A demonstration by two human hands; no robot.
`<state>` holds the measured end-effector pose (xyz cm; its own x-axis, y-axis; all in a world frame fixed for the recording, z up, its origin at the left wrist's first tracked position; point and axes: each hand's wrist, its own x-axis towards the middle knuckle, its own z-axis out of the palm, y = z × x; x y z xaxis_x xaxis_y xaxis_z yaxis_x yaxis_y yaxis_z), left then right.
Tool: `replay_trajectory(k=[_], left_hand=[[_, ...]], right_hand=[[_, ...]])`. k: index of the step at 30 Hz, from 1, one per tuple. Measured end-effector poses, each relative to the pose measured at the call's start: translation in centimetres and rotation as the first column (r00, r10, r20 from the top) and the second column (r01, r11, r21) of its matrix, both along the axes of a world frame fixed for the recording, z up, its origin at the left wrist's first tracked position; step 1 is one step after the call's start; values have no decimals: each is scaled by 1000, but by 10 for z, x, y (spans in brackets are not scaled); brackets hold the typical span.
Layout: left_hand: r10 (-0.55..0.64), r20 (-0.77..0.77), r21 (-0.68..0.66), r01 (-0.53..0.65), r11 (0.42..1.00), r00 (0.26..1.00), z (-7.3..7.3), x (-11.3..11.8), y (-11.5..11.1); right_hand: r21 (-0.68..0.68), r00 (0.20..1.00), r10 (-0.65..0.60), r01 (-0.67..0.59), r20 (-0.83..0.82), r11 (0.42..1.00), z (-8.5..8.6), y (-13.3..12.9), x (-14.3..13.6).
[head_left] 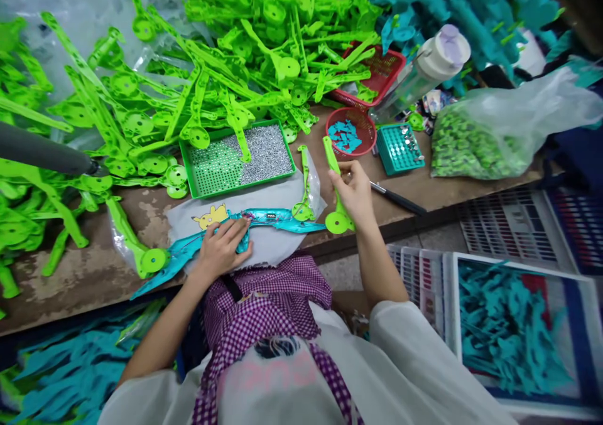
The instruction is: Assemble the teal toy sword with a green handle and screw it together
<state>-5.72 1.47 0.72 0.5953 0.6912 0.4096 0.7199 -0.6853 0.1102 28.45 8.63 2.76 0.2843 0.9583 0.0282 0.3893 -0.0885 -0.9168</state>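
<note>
My left hand [223,247] grips the middle of a long turquoise plastic shell [282,218], its fingers over the upper edge and the thumb on the near side. Thin reddish wires and a small dark piece show inside the shell. It lies across a pale cloth [282,249] with a yellow cartoon figure. In my right hand [354,193] is a bright green plastic arm [338,221] with a round disc end pointing down toward me. Two similar green arms, partly in clear plastic, lie by the shell: one beyond it [305,189], one at its left [146,255].
Large heaps of green arms [273,36] cover the far table. Nearby are a green tray [214,189] of small metal screws, a red basket [330,130] of blue pieces, a teal holder [396,152], a black-handled tool [400,200], a bottle [438,58] and a bag of green parts [480,136].
</note>
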Motion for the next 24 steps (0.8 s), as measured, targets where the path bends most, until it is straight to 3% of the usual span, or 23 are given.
replay_trajectory(k=[9,14,19,24], left_hand=[[15,5,-71,-15,997,1000,1,1,-1],[0,8,-29,0,1000,1000,2,2,0],[-7,21,25,6,1000,1000,3,3,1],[-7,14,17,7,1000,1000,3,3,2]], right_hand=[[87,966,-14,-9,257,996,-11,12,-5],[-83,920,57,-27,387,996,-3,23,-14],[-239,799,155,-15,581,971,11,34,-33],[-343,701,255,-16,666,939,21,40,-43]])
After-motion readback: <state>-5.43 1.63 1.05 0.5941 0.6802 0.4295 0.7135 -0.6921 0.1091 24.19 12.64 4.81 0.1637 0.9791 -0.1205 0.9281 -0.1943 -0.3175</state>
